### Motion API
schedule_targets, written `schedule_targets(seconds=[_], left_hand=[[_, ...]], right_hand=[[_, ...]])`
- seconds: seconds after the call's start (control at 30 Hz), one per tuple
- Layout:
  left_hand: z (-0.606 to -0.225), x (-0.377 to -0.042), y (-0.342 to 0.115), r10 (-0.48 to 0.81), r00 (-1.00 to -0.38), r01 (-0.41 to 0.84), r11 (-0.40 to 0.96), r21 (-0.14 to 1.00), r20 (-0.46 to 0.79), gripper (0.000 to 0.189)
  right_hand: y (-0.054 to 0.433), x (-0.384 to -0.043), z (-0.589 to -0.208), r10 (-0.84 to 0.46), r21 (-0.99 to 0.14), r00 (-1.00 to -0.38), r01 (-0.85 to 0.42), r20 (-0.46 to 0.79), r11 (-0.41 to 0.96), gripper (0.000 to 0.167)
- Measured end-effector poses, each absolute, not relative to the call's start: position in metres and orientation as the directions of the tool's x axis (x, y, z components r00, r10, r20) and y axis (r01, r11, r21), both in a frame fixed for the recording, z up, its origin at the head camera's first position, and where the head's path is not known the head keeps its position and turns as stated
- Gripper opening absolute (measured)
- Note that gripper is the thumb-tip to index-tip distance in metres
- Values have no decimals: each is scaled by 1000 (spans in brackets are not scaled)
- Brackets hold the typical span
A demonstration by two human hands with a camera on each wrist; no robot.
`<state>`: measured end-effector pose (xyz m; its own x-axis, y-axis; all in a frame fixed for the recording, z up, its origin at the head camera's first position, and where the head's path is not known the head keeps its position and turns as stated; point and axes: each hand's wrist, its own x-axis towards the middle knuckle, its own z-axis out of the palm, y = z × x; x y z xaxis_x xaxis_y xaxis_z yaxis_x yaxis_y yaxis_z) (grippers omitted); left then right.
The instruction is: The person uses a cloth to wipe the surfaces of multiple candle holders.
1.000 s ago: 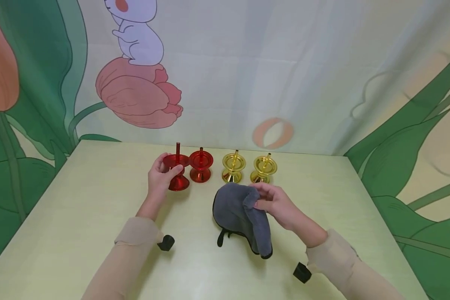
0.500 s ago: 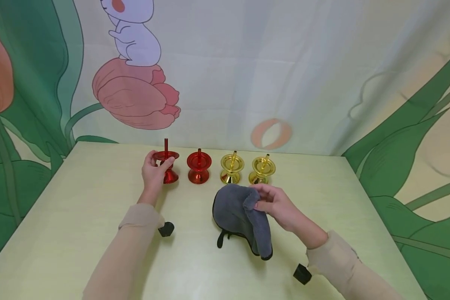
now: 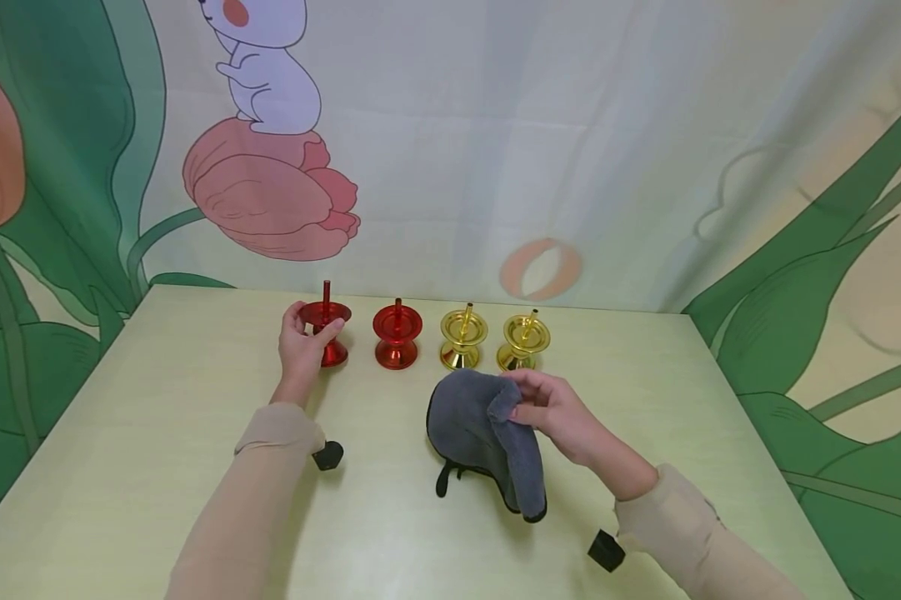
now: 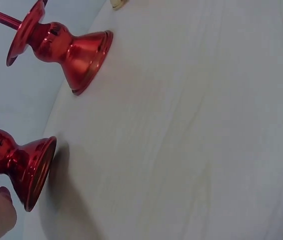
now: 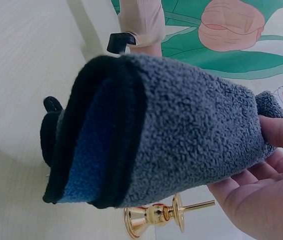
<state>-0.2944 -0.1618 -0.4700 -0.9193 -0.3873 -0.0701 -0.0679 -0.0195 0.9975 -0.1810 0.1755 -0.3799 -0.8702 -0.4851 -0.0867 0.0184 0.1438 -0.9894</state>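
My left hand (image 3: 302, 343) grips a shiny red candle holder (image 3: 327, 313) by its stem, below the dish, at the left end of a row. In the left wrist view, a shadow lies beside the base of this red candle holder (image 4: 31, 167); only a bit of the hand shows there. My right hand (image 3: 558, 412) pinches a grey towel (image 3: 468, 417) with black edging and a black loop, which hangs folded over the table. Blue lining shows inside the grey towel (image 5: 201, 120) in the right wrist view.
A second red candle holder (image 3: 397, 333) stands right of the held one. Further right are two gold candle holders, one (image 3: 463, 337) beside the other (image 3: 523, 340). Behind the pale table (image 3: 195, 375) hangs a printed curtain (image 3: 435, 150).
My left hand has moved the red candle holder leftward, away from the other red one, opening a gap between them. The right hand and towel stay nearly still.
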Motion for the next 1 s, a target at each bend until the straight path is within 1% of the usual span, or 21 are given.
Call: schedule_targets(seconds=[0.13,0.3,0.53,0.7,0.8,0.9,1.0], left_hand=[[-470,-291,-166,-362,-928,-128,96,987,-85,82],[-475,-288,-172,-346,-936,-148,213,966,-67,84],[-480,-288,-176,-325,-945,-125,275,953,-30,86],[-482,-288,-179,-304,-952,-130,299,945,-35,88],[-479,-288,-180,-298,-954,-136,335,932,-32,90],[-471,-286,-177,-319,-948,-122,375,919,4,91],[-458,-285,-169,-339,-936,-62,416,907,91,89]], right_hand=[[176,-180,-380,-484,-990,-870,21,-88,143,43],[176,-180,-379,-480,-989,-872,22,-91,147,43],[176,-179,-379,-480,-989,-872,21,-91,150,44],[176,-180,-379,-485,-990,-871,12,-80,140,44],[177,-180,-378,-487,-991,-870,6,-72,135,43],[177,-179,-378,-489,-991,-869,4,-70,134,43],[177,-179,-378,-489,-991,-870,4,-70,135,43]])
